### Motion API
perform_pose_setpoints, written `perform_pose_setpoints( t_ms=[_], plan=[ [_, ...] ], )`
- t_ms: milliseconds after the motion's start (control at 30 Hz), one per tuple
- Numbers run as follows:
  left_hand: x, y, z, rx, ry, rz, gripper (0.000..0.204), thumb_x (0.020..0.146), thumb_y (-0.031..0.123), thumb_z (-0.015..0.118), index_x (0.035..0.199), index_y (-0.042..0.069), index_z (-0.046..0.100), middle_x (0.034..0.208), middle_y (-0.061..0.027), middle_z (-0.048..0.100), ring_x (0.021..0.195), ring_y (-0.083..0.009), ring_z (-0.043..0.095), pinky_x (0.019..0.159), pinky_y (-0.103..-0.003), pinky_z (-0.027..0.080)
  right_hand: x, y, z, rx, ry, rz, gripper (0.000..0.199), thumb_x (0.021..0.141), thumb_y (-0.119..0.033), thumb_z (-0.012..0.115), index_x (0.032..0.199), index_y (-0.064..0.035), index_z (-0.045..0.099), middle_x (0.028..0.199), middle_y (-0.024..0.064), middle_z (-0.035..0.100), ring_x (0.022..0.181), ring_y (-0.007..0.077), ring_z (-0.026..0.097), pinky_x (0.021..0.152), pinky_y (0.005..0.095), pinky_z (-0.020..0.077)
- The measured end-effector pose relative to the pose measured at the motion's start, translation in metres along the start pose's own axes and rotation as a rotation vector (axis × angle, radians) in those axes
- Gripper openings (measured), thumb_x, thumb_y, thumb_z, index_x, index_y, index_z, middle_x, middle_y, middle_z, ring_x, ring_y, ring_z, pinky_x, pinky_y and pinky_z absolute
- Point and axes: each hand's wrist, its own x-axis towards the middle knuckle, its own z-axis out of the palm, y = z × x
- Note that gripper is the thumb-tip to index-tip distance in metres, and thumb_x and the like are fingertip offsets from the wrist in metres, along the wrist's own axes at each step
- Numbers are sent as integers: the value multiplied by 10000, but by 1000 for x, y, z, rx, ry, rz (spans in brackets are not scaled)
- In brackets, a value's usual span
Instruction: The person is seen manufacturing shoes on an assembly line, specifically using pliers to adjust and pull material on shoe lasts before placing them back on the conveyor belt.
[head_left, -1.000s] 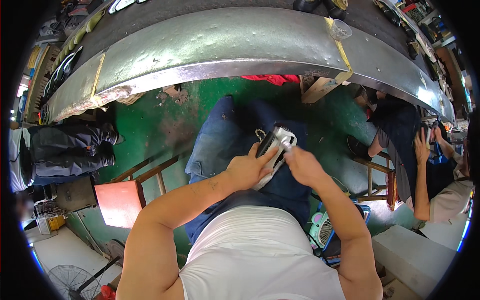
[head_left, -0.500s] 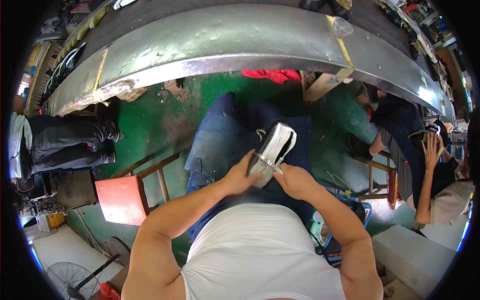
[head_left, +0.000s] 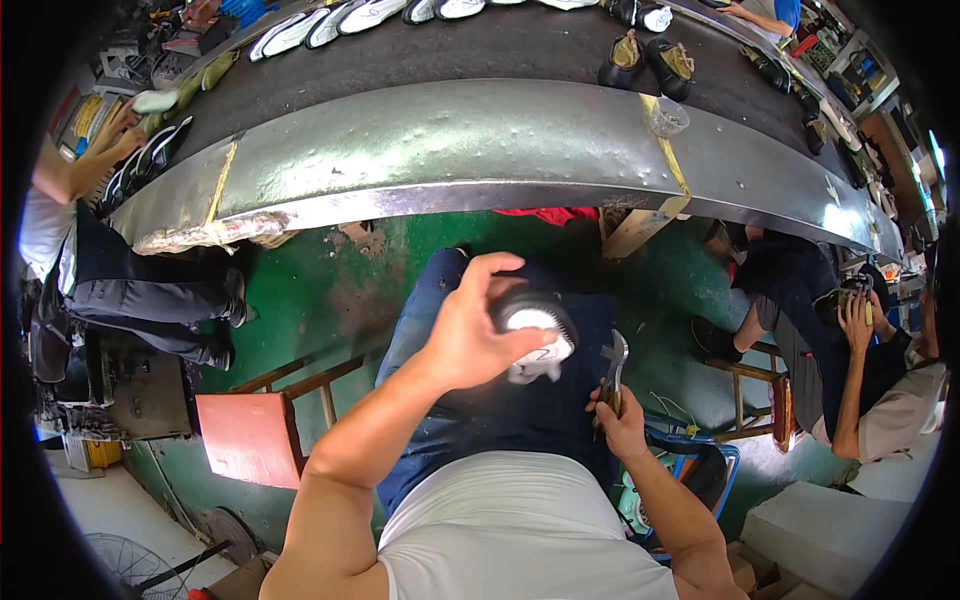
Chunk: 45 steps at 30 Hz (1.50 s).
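My left hand (head_left: pixel 468 335) is closed around a black and white shoe (head_left: pixel 532 335), thumb across its near side. The shoe is tilted above my lap and slightly blurred, its white part toward me. To the right, apart from the shoe, my right hand (head_left: pixel 622 418) grips the dark handles of metal pincers (head_left: pixel 616 362). Their curved silver head points away from me, above my right thigh. Blue denim cloth (head_left: pixel 420 340) covers my lap under both hands.
Ahead runs a bench with a dented metal edge (head_left: pixel 450 150); a row of white shoes (head_left: pixel 370 14) and a dark pair (head_left: pixel 645 65) stand on it. A stool (head_left: pixel 245 435) is at my left. One co-worker (head_left: pixel 150 300) stands left; another (head_left: pixel 850 340) sits right.
My right hand has come away from the shoe to the right with the pincers. My left hand has lifted and turned the shoe. The view has tilted up, showing more of the bench.
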Motion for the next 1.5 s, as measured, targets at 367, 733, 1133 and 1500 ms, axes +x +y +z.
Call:
perform_pose_setpoints(
  t_ms=[367,733,1133,1500],
  plan=[
    [-4,-102,14,172,-475,-570,891,771,34,702,1546,-24,268,1382,-201,571,1172,-265,613,988,-334,481,12,-65,-10,-272,-192,110,305,948,-97,609,1237,-18,547,947,53,658,816,108,621,709,268,511],
    [-17,-118,29,348,-95,-499,258,926,202,622,1061,-4,699,887,-215,712,788,-358,698,710,-425,543,34,-49,15,-442,-320,364,231,977,-227,581,951,2,588,800,80,667,687,166,639,648,321,512],
    [-29,-107,45,727,-40,-135,240,927,209,645,796,9,654,744,-225,666,691,-404,665,625,-459,537,47,-95,18,-15,-461,664,232,977,-195,579,1055,24,593,893,90,707,759,193,687,584,330,536],
    [-34,-107,32,592,-44,-207,241,929,185,613,761,12,625,690,-235,639,670,-442,643,631,-512,532,64,-94,36,-918,-467,144,194,931,-178,596,963,12,616,805,109,690,685,206,685,629,370,532]
  ],
)
